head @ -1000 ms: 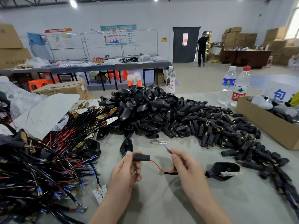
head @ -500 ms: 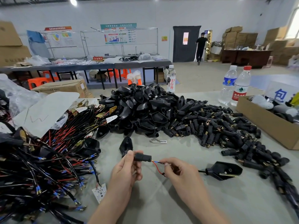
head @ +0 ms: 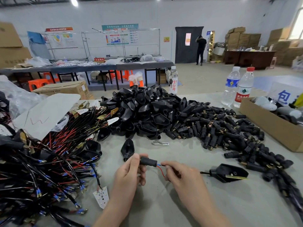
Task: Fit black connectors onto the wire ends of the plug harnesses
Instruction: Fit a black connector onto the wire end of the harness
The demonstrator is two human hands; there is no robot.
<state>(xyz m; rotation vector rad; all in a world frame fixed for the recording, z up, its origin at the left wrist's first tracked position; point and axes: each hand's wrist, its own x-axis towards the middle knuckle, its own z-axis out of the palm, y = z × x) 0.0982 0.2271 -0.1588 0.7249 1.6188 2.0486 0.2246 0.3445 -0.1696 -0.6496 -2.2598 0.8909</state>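
Bright, even indoor light from ceiling lamps, window blown out at upper right, faint soft shadows on the table, wide-angle bending at edges, wires and connectors smeared near the corners

A factory assembly hall: heaped black connectors, wire harnesses, stacked cartons, long worktables.

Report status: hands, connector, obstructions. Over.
Left hand grips black cylindrical connector. Right hand pinches blue-sleeved wire end at connector's mouth, red wire looping below. Nothing blocking between them.
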